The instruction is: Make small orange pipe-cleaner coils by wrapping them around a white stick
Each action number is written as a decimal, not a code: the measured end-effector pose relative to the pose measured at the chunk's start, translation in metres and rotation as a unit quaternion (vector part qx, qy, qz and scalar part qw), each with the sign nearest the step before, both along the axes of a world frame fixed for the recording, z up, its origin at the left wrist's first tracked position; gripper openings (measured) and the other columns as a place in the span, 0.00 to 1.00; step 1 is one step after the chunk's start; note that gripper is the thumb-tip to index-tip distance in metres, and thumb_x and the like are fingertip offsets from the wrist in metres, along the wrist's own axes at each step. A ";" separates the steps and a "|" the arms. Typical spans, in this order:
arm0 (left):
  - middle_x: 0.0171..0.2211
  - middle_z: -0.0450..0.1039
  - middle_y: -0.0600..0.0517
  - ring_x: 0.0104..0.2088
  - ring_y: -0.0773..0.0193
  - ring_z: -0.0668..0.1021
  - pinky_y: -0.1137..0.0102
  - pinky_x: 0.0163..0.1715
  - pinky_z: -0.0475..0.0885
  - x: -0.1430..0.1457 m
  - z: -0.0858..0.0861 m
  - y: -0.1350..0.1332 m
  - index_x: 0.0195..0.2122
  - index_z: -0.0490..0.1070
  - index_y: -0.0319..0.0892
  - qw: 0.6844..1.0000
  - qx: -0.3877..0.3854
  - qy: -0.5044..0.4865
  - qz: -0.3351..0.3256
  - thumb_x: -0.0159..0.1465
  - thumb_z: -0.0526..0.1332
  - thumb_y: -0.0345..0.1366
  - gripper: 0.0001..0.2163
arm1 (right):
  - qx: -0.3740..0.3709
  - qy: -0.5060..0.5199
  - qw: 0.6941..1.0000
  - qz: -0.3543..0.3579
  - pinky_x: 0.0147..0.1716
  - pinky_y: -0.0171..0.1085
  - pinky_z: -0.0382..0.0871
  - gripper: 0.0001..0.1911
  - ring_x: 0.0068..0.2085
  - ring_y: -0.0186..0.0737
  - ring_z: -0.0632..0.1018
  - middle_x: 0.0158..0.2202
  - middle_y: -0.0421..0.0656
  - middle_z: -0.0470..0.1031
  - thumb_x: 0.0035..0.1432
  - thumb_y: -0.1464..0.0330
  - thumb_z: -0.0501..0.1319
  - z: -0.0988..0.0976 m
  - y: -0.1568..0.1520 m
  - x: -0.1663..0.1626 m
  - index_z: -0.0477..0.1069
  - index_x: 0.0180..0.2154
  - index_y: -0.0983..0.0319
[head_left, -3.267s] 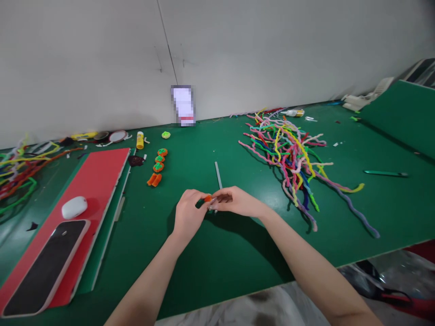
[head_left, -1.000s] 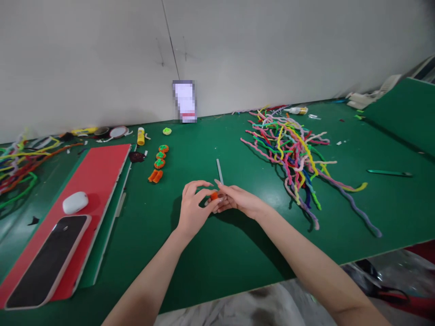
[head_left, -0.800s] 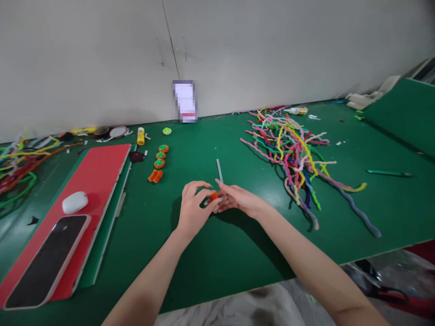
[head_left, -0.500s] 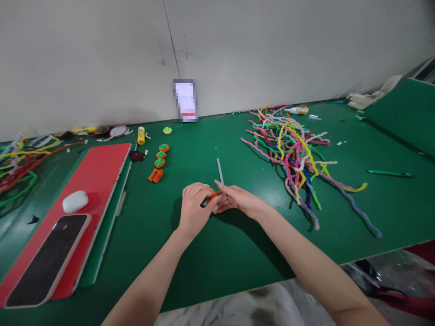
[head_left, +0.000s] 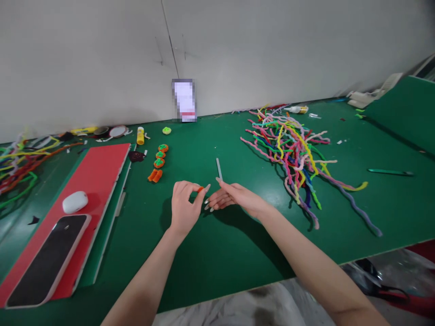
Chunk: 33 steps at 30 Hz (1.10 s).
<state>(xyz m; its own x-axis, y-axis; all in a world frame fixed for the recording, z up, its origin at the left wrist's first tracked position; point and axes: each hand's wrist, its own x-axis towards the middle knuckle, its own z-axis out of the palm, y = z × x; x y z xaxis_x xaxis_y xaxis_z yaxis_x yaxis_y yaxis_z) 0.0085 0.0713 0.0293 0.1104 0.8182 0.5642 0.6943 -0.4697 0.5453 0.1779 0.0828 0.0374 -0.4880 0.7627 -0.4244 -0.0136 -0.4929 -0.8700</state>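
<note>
Between the thumb and fingers of my left hand (head_left: 186, 203) is a small orange piece of pipe cleaner (head_left: 200, 189), mostly covered by the fingertips. My right hand (head_left: 234, 197) is just to its right, fingers stretched out and apart, with nothing visible in it. A pale thin stick (head_left: 219, 168) lies on the table right behind the right fingertips. Left of the hands, two short orange pipe-cleaner rolls (head_left: 155, 175) lie side by side. Behind them is a row of orange pipe-cleaner coils with green tops (head_left: 159, 162).
Tangled colourful pipe cleaners (head_left: 288, 149) spread at the right, beside green tweezers (head_left: 390, 172). At the left, a red board (head_left: 102, 167) bears a phone (head_left: 47, 262) and a white case (head_left: 75, 202). A glue stick (head_left: 140, 136) stands behind; a blurred screen (head_left: 185, 100) leans on the wall.
My left hand has moved left, away from my right hand, carrying the orange piece. My right hand's fingers have come apart from it and stay nearly in place.
</note>
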 end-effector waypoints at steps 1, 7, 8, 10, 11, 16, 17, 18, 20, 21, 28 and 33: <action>0.25 0.69 0.53 0.31 0.65 0.70 0.67 0.33 0.65 0.001 0.000 0.000 0.24 0.65 0.41 1.000 -0.003 -0.001 -0.002 0.57 0.60 0.33 0.06 | 0.000 -0.001 1.000 0.002 0.34 0.35 0.69 0.32 0.30 0.36 0.77 0.30 0.50 0.77 0.55 0.47 0.47 0.000 0.000 -0.001 0.76 0.32 0.68; 0.33 0.73 0.52 0.38 0.62 0.72 0.65 0.40 0.66 0.004 -0.005 0.001 0.32 0.69 0.43 0.996 -0.056 -0.004 -0.067 0.57 0.60 0.33 0.02 | -0.001 0.006 1.000 0.002 0.32 0.34 0.69 0.35 0.28 0.35 0.77 0.28 0.50 0.77 0.53 0.45 0.46 -0.002 -0.002 -0.003 0.76 0.30 0.68; 0.35 0.73 0.51 0.40 0.62 0.72 0.64 0.42 0.66 0.004 -0.005 0.001 0.34 0.70 0.43 0.995 -0.064 0.000 -0.075 0.57 0.60 0.34 0.04 | -0.001 0.003 1.000 0.000 0.32 0.34 0.69 0.34 0.28 0.35 0.76 0.27 0.49 0.77 0.53 0.45 0.47 -0.002 -0.002 -0.003 0.75 0.29 0.68; 0.37 0.72 0.50 0.41 0.60 0.71 0.63 0.43 0.66 0.004 -0.004 0.000 0.37 0.69 0.44 0.994 -0.069 0.012 -0.081 0.55 0.62 0.36 0.08 | 0.001 -0.004 1.000 -0.006 0.31 0.34 0.68 0.32 0.27 0.35 0.76 0.24 0.48 0.76 0.52 0.46 0.49 -0.002 -0.002 -0.003 0.75 0.28 0.68; 0.38 0.72 0.50 0.42 0.60 0.71 0.62 0.43 0.65 0.005 -0.004 0.000 0.37 0.69 0.44 0.994 -0.068 0.019 -0.084 0.55 0.62 0.38 0.10 | 0.001 -0.006 1.000 -0.008 0.31 0.34 0.68 0.30 0.27 0.35 0.76 0.23 0.47 0.76 0.51 0.47 0.51 -0.002 -0.002 -0.003 0.75 0.28 0.68; 0.39 0.71 0.49 0.42 0.57 0.71 0.61 0.43 0.65 0.007 -0.009 -0.003 0.38 0.69 0.44 0.993 -0.042 0.041 -0.104 0.53 0.64 0.39 0.13 | 0.012 0.003 1.000 -0.012 0.31 0.33 0.68 0.23 0.26 0.32 0.74 0.23 0.42 0.74 0.48 0.51 0.58 -0.002 -0.002 -0.004 0.73 0.25 0.66; 0.38 0.71 0.49 0.42 0.57 0.71 0.61 0.43 0.65 0.007 -0.010 -0.003 0.38 0.69 0.44 0.993 -0.039 0.042 -0.106 0.53 0.64 0.39 0.12 | 0.018 0.005 1.000 -0.010 0.31 0.33 0.68 0.23 0.26 0.31 0.73 0.23 0.42 0.74 0.48 0.51 0.59 -0.003 -0.002 -0.004 0.73 0.25 0.66; 0.38 0.72 0.49 0.42 0.58 0.71 0.61 0.43 0.65 0.007 -0.010 -0.003 0.38 0.69 0.44 0.993 -0.038 0.042 -0.107 0.53 0.63 0.39 0.12 | 0.027 0.006 1.000 -0.007 0.31 0.33 0.68 0.23 0.26 0.31 0.73 0.24 0.42 0.74 0.48 0.51 0.58 -0.003 -0.002 -0.004 0.73 0.25 0.66; 0.37 0.72 0.50 0.41 0.58 0.71 0.61 0.43 0.65 0.008 -0.010 -0.003 0.36 0.69 0.44 0.993 -0.039 0.038 -0.104 0.53 0.64 0.39 0.11 | 0.047 0.008 0.999 -0.001 0.31 0.33 0.67 0.23 0.26 0.31 0.72 0.24 0.42 0.74 0.49 0.51 0.57 -0.004 -0.003 -0.004 0.72 0.25 0.66; 0.36 0.72 0.50 0.41 0.59 0.71 0.61 0.43 0.65 0.008 -0.010 -0.003 0.36 0.69 0.43 0.993 -0.041 0.035 -0.101 0.53 0.64 0.39 0.11 | 0.053 0.007 0.999 -0.002 0.31 0.32 0.67 0.24 0.25 0.30 0.72 0.24 0.42 0.74 0.49 0.51 0.57 -0.004 -0.003 -0.004 0.72 0.24 0.66; 0.32 0.72 0.51 0.38 0.60 0.72 0.62 0.40 0.67 0.011 -0.006 -0.004 0.30 0.69 0.43 0.995 -0.047 0.010 -0.089 0.52 0.64 0.38 0.08 | 0.073 -0.016 0.997 -0.033 0.29 0.33 0.66 0.23 0.24 0.31 0.72 0.19 0.40 0.71 0.48 0.51 0.58 -0.009 -0.004 -0.008 0.70 0.21 0.66; 0.31 0.72 0.51 0.38 0.60 0.71 0.62 0.39 0.68 0.011 -0.007 -0.004 0.28 0.69 0.43 0.995 -0.040 0.006 -0.088 0.53 0.64 0.36 0.05 | 0.067 -0.023 0.997 -0.031 0.30 0.33 0.67 0.23 0.24 0.32 0.73 0.19 0.40 0.71 0.47 0.50 0.59 -0.008 -0.003 -0.007 0.70 0.21 0.66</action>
<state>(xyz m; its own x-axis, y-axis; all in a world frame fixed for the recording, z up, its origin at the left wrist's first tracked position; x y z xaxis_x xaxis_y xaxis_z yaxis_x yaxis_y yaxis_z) 0.0199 0.0671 0.0227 0.2621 0.8282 0.4954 0.6118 -0.5396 0.5784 0.1711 0.0800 0.0292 -0.4207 0.8425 -0.3366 0.0001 -0.3710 -0.9286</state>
